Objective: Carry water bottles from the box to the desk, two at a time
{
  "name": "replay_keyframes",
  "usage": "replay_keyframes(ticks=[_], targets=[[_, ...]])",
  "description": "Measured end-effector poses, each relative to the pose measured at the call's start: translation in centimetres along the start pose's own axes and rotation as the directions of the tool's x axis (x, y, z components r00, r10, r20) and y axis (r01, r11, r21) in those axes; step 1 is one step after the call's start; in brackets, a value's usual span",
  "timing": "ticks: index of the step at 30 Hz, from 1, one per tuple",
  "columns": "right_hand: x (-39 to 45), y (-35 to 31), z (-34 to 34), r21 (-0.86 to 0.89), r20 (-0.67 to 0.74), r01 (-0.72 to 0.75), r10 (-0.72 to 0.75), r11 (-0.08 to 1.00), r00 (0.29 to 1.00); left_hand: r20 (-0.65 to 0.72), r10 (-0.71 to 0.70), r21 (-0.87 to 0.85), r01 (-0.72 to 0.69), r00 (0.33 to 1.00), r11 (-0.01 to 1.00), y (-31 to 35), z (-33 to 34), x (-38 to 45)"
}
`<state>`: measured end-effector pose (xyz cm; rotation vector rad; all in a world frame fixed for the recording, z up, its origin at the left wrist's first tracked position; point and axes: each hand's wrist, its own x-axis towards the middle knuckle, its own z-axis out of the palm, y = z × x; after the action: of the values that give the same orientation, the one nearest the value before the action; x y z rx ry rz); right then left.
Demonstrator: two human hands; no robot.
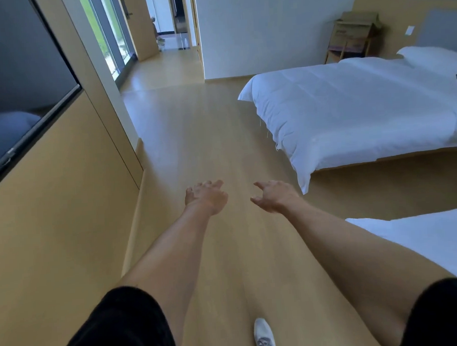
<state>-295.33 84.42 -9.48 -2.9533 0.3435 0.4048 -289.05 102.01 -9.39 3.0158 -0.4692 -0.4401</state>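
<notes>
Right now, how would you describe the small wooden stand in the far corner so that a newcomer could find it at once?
Start at the far white bed on the right and follow it to its pillow by the headboard wall. Just past that, in the room's corner, stands the wooden stand. It is the only open-shelved piece there, slim and light brown, with a cardboard box on top.

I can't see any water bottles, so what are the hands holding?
Nothing. The left hand and the right hand are both empty, stretched out over the wooden floor with loose fingers. No bottle is in view.
</notes>
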Motion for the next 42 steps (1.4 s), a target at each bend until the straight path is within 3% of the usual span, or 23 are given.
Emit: replay_keyframes(ticks=[16,33,42], targets=[[27.3,1.3,-8.5,-0.03,0.045,0.11,-0.108,0.994,0.993,0.0,-0.098,-0.079,0.098,0.995,0.992,0.7,-7.8,25.8],[61.4,-4.6,-18.4,-0.02,0.031,-0.014,0.014,1.0,0.999,0.027,-0.008,-0.095,0.01,1.0,0.995,-9.0,-17.9,61.5],[77.6,-5.7,-21.7,0.006,0.021,-0.028,0.028,1.0,0.999,0.036,0.025,-0.074,-0.022,0.999,0.997,-11.0,-21.8,77.4]])
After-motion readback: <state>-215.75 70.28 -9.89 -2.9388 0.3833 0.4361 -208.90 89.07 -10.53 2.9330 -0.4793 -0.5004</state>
